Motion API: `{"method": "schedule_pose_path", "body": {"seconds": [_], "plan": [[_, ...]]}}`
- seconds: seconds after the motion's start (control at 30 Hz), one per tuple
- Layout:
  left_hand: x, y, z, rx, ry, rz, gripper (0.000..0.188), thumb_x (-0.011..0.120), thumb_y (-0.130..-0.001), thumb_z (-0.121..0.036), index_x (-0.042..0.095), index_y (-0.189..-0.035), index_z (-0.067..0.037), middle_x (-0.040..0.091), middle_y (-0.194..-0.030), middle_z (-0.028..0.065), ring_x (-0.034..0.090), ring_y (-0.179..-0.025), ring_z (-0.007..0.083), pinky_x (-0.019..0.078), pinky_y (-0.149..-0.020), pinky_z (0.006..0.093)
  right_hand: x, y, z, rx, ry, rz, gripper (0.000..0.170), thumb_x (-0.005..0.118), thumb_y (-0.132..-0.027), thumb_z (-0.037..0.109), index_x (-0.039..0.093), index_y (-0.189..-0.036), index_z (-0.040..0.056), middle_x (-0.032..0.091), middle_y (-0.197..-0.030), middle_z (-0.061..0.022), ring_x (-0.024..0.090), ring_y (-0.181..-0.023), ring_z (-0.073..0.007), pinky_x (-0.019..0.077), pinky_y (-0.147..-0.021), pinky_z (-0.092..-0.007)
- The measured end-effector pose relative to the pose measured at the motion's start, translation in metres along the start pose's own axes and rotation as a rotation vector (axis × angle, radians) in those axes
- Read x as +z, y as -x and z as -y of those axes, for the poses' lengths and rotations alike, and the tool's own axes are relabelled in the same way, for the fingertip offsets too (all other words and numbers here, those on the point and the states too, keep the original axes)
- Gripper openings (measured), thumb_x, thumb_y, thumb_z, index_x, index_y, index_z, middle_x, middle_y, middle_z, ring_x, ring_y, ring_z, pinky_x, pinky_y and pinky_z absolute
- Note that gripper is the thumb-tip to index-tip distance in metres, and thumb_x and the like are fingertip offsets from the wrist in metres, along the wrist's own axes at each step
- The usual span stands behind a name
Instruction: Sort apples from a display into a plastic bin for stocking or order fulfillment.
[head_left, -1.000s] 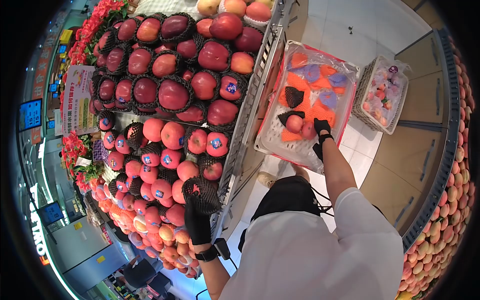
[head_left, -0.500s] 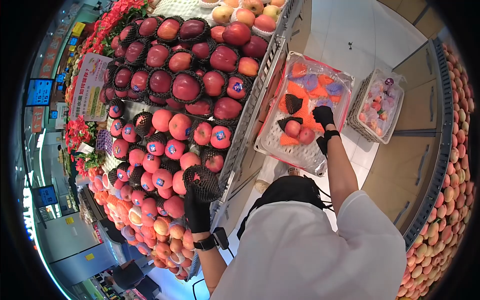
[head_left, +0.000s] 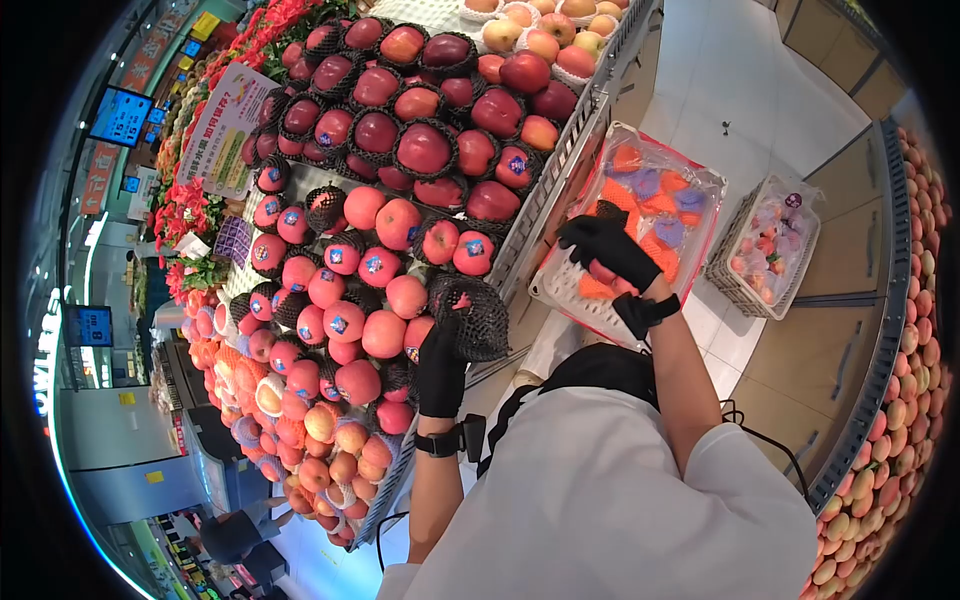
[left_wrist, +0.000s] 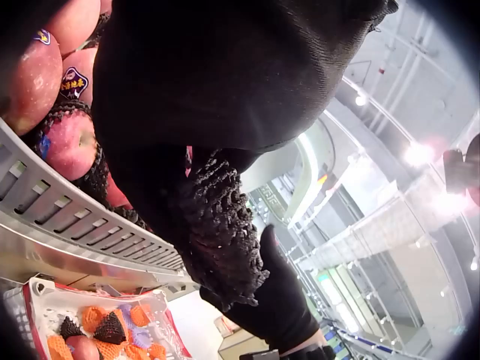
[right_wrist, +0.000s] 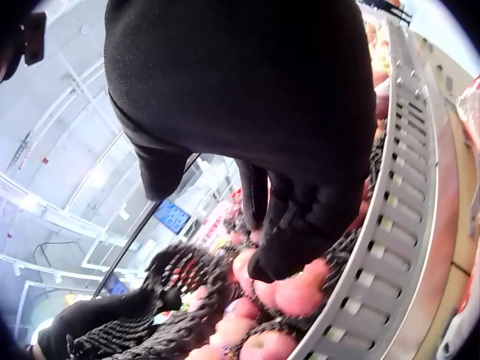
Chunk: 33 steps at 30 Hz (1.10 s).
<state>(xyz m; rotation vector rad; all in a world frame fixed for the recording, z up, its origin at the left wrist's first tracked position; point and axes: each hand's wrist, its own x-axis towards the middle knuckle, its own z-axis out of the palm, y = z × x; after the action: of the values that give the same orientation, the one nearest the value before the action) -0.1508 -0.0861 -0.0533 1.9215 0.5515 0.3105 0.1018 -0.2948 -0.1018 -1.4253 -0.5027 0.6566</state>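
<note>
My black-gloved left hand (head_left: 440,375) grips a black foam fruit net (head_left: 475,325) at the front edge of the apple display. In the right wrist view the net (right_wrist: 180,300) flares wide, and red shows through its mesh. My right hand (head_left: 612,250), also in a black glove, is over the crate's near side with its fingers pointing toward the display. Seen from its own wrist, its fingers (right_wrist: 300,217) bend loosely around nothing. Pink apples (head_left: 385,333), some stickered and some in black nets, lie beside the left hand. In the crate, an apple (left_wrist: 82,347) shows.
The plastic-lined white crate (head_left: 715,215) holds orange, purple and black foam nets. A slatted metal rail (head_left: 560,165) edges the display. Dark red apples (head_left: 425,148) fill its far part. To the right stand a beige basket (head_left: 740,283) of wrapped fruit and another fruit shelf (head_left: 895,400).
My right hand has left the crate's right side and moved leftward toward the display, covering the apples in the crate. The left hand keeps its grip on the net. The head view has shifted.
</note>
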Motion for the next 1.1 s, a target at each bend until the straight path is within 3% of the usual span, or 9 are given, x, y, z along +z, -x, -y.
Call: {"method": "schedule_pose_path", "body": {"seconds": [0.03, 0.13, 0.3, 0.6, 0.77, 0.9, 0.97, 1.03, 1.1], "plan": [[0.001, 0.001, 0.014, 0.101, -0.213, -0.007, 0.029, 0.051, -0.095, -0.015, 0.059, -0.115, 0.003, 0.065, -0.103, 0.0082, 0.06, -0.095, 0.0154, 0.048, -0.083, 0.0297, 0.02, 0.007, 0.012, -0.036, 0.037, 0.096, 0.036, 0.067, -0.085, 0.028, 0.062, -0.108, 0.0018, 0.065, -0.093, -0.0047, 0.061, -0.081, -0.0159, 0.048, -0.076, -0.0285], [0.022, 0.003, -0.028, -0.11, 0.066, 0.068, 0.028, 0.057, -0.093, -0.02, 0.064, -0.105, 0.004, 0.064, -0.091, 0.0034, 0.055, -0.083, 0.0093, 0.0449, -0.071, 0.025, 0.071, 0.025, 0.028, -0.092, 0.189, 0.3, 0.042, 0.068, -0.084, 0.032, 0.061, -0.111, 0.001, 0.065, -0.099, -0.0081, 0.061, -0.086, -0.0184, 0.0483, -0.083, -0.031], [0.025, 0.01, -0.039, -0.27, 0.078, 0.237, 0.031, 0.054, -0.094, -0.018, 0.058, -0.116, 0.004, 0.063, -0.104, 0.008, 0.06, -0.094, 0.0155, 0.048, -0.079, 0.028, 0.07, 0.024, -0.004, -0.105, 0.391, 0.368, 0.039, 0.067, -0.082, 0.031, 0.062, -0.104, -0.0008, 0.065, -0.092, -0.0158, 0.061, -0.081, -0.0221, 0.0476, -0.077, -0.035], [0.002, 0.027, -0.015, -0.397, 0.382, 0.211, 0.033, 0.05, -0.097, -0.021, 0.054, -0.122, 0.001, 0.063, -0.111, 0.0102, 0.063, -0.096, 0.0198, 0.0517, -0.079, 0.0312, -0.094, 0.011, -0.065, -0.006, 0.486, -0.655, 0.046, 0.063, -0.084, 0.027, 0.054, -0.119, -0.0017, 0.064, -0.105, -0.0185, 0.061, -0.096, -0.0264, 0.0475, -0.083, -0.0348], [-0.012, 0.033, -0.005, -0.381, 0.354, 0.166, 0.036, 0.05, -0.097, -0.026, 0.055, -0.121, 0.001, 0.062, -0.112, 0.0097, 0.063, -0.097, 0.0188, 0.0515, -0.081, 0.0311, -0.121, 0.015, -0.055, 0.058, 0.707, -0.842, 0.056, 0.064, -0.084, 0.031, 0.051, -0.126, -0.0034, 0.058, -0.122, -0.022, 0.056, -0.114, -0.0315, 0.0435, -0.096, -0.0368], [-0.018, 0.033, 0.0, -0.383, 0.391, 0.096, 0.035, 0.052, -0.096, -0.025, 0.057, -0.119, 0.001, 0.064, -0.108, 0.0095, 0.063, -0.094, 0.017, 0.052, -0.08, 0.0303, -0.105, 0.024, -0.029, 0.191, 0.552, -0.592, 0.051, 0.064, -0.083, 0.029, 0.055, -0.121, -0.0039, 0.058, -0.123, -0.0206, 0.055, -0.116, -0.0292, 0.0427, -0.097, -0.0358], [-0.022, 0.039, 0.001, -0.394, 0.403, 0.061, 0.034, 0.052, -0.096, -0.024, 0.058, -0.118, 0.001, 0.064, -0.106, 0.0093, 0.063, -0.092, 0.016, 0.052, -0.079, 0.0297, -0.1, 0.019, -0.043, 0.146, 0.624, -0.509, 0.043, 0.064, -0.084, 0.027, 0.059, -0.114, -0.0031, 0.065, -0.109, -0.0161, 0.062, -0.1, -0.0241, 0.0476, -0.086, -0.0331], [-0.025, 0.043, 0.0, -0.401, 0.412, 0.031, 0.033, 0.053, -0.096, -0.024, 0.058, -0.116, 0.001, 0.065, -0.104, 0.0087, 0.063, -0.091, 0.015, 0.0517, -0.079, 0.0292, -0.098, 0.012, -0.07, -0.024, 0.346, -0.408, 0.025, 0.064, -0.085, 0.022, 0.066, -0.102, 0.0029, 0.066, -0.081, -0.0043, 0.058, -0.069, -0.0134, 0.0473, -0.061, -0.0286], [-0.03, 0.047, 0.004, -0.379, 0.358, 0.017, 0.033, 0.055, -0.094, -0.024, 0.06, -0.113, 0.002, 0.065, -0.102, 0.0075, 0.062, -0.089, 0.0135, 0.0515, -0.078, 0.0285, -0.093, 0.006, -0.084, 0.142, 0.195, -0.32, 0.021, 0.063, -0.087, 0.022, 0.066, -0.1, 0.0051, 0.064, -0.079, -0.0023, 0.056, -0.065, -0.0092, 0.0451, -0.056, -0.0257]]}}
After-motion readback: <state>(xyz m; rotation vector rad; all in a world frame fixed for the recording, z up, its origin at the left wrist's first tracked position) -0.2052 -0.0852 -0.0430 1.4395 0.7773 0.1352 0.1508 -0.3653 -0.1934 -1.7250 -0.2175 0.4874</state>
